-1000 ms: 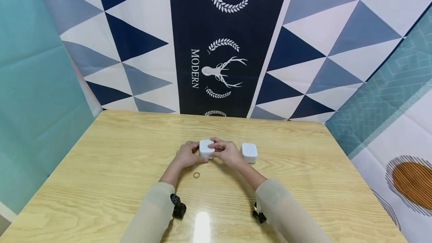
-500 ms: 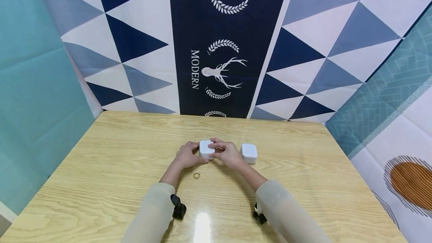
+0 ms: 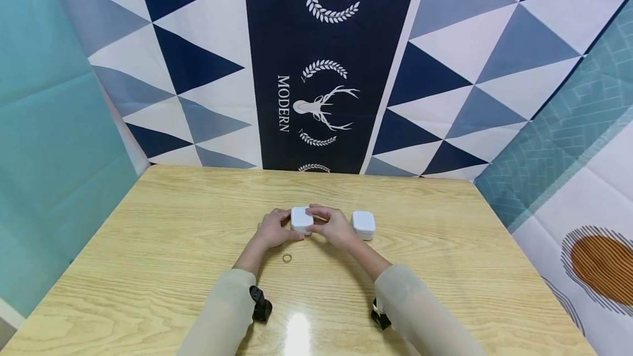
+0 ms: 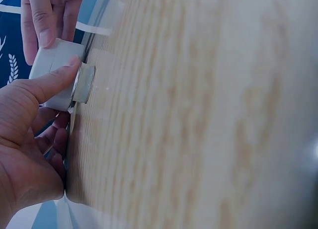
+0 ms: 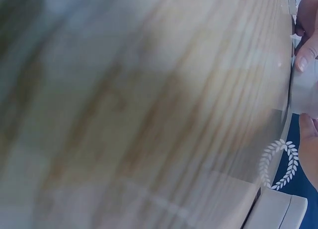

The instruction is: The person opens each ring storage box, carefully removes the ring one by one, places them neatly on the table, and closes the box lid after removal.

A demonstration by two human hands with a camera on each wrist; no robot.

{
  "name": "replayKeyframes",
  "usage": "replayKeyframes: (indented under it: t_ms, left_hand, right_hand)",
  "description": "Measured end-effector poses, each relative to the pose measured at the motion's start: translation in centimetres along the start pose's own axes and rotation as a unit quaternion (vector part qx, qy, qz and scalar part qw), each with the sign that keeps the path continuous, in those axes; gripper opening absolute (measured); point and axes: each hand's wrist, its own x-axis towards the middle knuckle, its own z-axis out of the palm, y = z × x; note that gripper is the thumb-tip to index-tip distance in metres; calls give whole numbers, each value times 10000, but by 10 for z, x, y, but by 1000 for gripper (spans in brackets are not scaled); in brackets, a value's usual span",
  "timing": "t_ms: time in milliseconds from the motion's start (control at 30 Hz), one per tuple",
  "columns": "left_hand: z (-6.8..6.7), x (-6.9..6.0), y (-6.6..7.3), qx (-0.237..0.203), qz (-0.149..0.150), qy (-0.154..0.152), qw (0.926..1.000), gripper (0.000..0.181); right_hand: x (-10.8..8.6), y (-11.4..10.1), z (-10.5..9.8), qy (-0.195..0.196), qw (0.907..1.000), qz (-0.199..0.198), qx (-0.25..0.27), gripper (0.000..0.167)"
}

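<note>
Near the middle of the table, a small white box (image 3: 300, 217) with rounded corners stands between both hands. My left hand (image 3: 273, 228) holds its left side, with the thumb (image 4: 62, 77) along the near face in the left wrist view. From the right, my right hand (image 3: 335, 227) grips the same box with fingers and thumb. A gold-coloured ring (image 3: 287, 258) lies on the table just in front of the left hand. In the left wrist view the ring (image 4: 83, 83) looks large and close to the box. The box's far side is hidden.
A second white box (image 3: 363, 225), with a seam round its side, stands to the right of the right hand. The wooden table (image 3: 420, 284) ends at a patterned cloth (image 3: 316, 70) behind. A black device (image 3: 260, 304) is strapped at the left wrist.
Both hands stay on the white box with hardly any movement. The head view has shifted slightly; the ring and the second box have not moved on the table.
</note>
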Motion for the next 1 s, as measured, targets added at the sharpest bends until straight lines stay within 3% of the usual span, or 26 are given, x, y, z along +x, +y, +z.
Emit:
replayKeyframes:
  t_ms: [400, 733, 833, 1000]
  left_hand:
    - [4, 1, -2, -68, 22, 36, 10000, 75]
    - [2, -1, -3, -321, -78, -3, 9995, 79]
    - [1, -1, -4, -481, -61, -52, 9988, 81]
    - [0, 0, -5, -1194, 131, -213, 9925, 82]
  right_hand:
    - [-6, -2, -5, 320, 9975, 146, -612, 38]
    - [-9, -3, -11, 543, 9950, -184, -820, 29]
    - [-10, -5, -13, 620, 9945, -201, -818, 26]
    - [-23, -26, -15, 639, 9945, -259, -789, 26]
